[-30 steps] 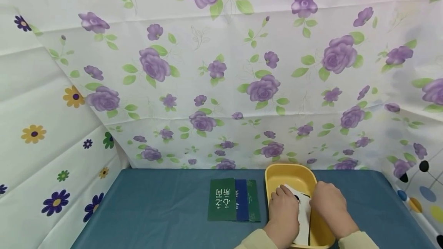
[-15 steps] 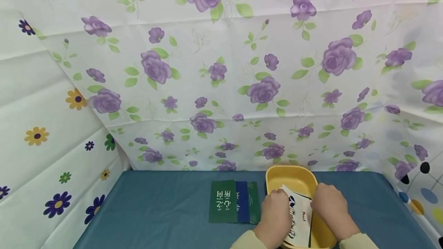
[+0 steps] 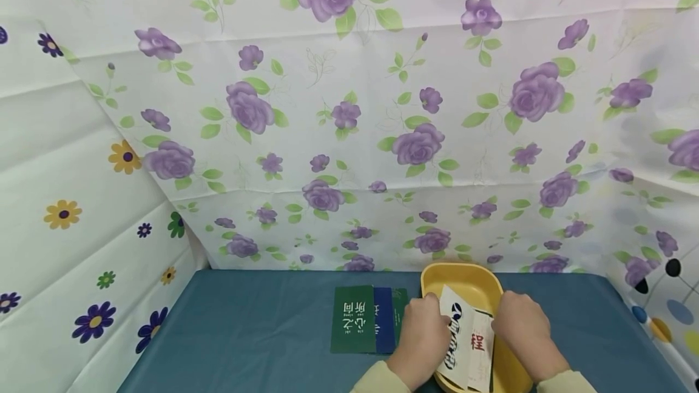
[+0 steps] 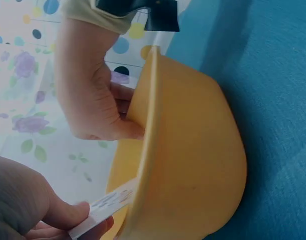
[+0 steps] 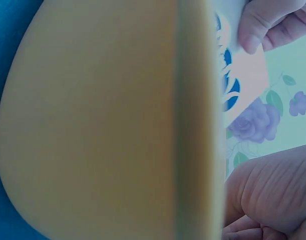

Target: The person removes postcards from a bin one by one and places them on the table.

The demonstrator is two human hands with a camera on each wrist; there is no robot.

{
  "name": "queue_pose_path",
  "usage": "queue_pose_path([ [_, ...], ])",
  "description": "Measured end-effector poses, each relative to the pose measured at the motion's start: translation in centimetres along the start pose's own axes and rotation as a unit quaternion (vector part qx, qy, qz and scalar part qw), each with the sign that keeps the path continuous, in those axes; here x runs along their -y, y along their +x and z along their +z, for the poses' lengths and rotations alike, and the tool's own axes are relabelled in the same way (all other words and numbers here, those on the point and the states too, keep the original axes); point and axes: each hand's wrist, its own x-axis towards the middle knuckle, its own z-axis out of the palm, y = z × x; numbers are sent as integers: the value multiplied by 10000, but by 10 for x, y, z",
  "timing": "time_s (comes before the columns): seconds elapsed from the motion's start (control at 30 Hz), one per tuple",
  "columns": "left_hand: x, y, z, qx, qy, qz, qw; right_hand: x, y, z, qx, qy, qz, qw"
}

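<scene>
Left grip (image 3: 420, 333) pinching card (image 3: 456, 338), right grip (image 3: 522, 327) holding bin (image 3: 471, 281)

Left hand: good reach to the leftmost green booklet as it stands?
Probably yes: the leftmost green booklet lies uncovered near the left hand. That hand pinches a white printed item, though, so likely needs freeing first.

From the head we look forward and down, farthest back, over the tabletop (image 3: 262, 326) to the flowered backdrop (image 3: 355, 156). Our wrist views lie sideways: the left close to the yellow bin (image 4: 193, 140), the right so near that its wall (image 5: 92, 120) fills most of the frame. All three share the bin.
</scene>
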Motion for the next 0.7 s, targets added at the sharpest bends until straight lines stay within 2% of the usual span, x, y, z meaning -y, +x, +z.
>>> queue_pose_path([
  [0.13, 2, 2, -7, -389, -15, 219, 9990, 0, -1, 0, 91, -29, -10, 10000],
  [0.23, 3, 3, -13, -610, -135, 256, 9977, -1, -1, 0, 132, -46, -11, 9999],
  [0.47, 3, 5, -27, -862, -642, 104, 9942, -1, -1, 0, 64, -11, -60, 10000],
  [0.7, 9, 10, -41, -1098, -752, 83, 9911, -2, 1, 0, 125, -26, 32, 9999],
])
